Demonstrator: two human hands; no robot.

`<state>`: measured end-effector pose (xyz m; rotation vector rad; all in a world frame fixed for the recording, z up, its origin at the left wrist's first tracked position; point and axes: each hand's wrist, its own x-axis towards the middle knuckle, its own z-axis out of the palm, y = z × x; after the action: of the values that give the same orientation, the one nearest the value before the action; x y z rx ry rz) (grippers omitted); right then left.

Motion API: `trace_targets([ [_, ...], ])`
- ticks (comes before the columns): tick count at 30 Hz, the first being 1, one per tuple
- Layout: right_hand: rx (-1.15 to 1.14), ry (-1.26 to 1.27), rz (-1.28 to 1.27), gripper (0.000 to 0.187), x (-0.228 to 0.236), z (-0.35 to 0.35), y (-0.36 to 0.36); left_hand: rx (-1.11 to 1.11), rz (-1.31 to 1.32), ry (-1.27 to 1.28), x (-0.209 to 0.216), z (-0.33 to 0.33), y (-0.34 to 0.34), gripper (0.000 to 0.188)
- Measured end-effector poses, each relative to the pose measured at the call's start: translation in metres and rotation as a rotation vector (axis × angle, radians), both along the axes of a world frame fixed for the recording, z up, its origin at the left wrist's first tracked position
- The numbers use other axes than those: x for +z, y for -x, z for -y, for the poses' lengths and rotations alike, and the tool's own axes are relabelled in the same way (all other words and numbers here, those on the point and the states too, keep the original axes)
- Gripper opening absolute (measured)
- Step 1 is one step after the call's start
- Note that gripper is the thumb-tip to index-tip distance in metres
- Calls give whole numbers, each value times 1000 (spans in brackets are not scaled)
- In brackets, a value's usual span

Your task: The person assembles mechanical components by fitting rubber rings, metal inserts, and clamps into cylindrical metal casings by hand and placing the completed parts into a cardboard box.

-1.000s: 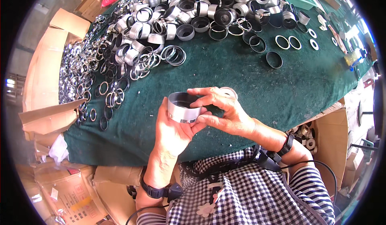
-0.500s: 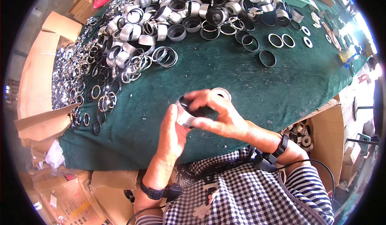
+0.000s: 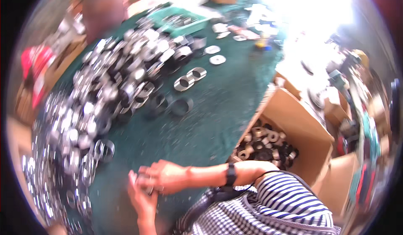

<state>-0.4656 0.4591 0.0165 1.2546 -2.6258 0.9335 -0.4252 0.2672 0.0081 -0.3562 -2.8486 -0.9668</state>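
Note:
Both hands meet over the green cloth at the lower left of the head view, smeared by motion. My left hand is closed from below around a silver metal collar, a short cylinder mostly covered by fingers. Over its top and near side, the fingers of my right hand are curled against the same collar. A loose pair of thin rings lies on the cloth beyond my hands, beside the pile of silver and black collars.
A green cloth covers the table. At the back stands a green tray of small parts. Flat rings lie farther right. An open cardboard box holding metal collars stands at the table's right edge.
The view has swung to the right, so the table and my hands appear farther left and the box shows more fully. Both hands still hold the collar.

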Motion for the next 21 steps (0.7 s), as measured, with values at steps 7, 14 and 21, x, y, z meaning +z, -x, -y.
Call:
trace_targets([
  [7,-31,-168,-16,56,-8,-21,-17,-231,152,-289,14,-7,7,101],
  [14,-515,-82,102,38,25,-110,-52,-436,317,-633,13,-46,24,88],
  [21,-1170,-265,207,38,36,-271,-147,-165,-154,-123,-15,9,53,61],
])
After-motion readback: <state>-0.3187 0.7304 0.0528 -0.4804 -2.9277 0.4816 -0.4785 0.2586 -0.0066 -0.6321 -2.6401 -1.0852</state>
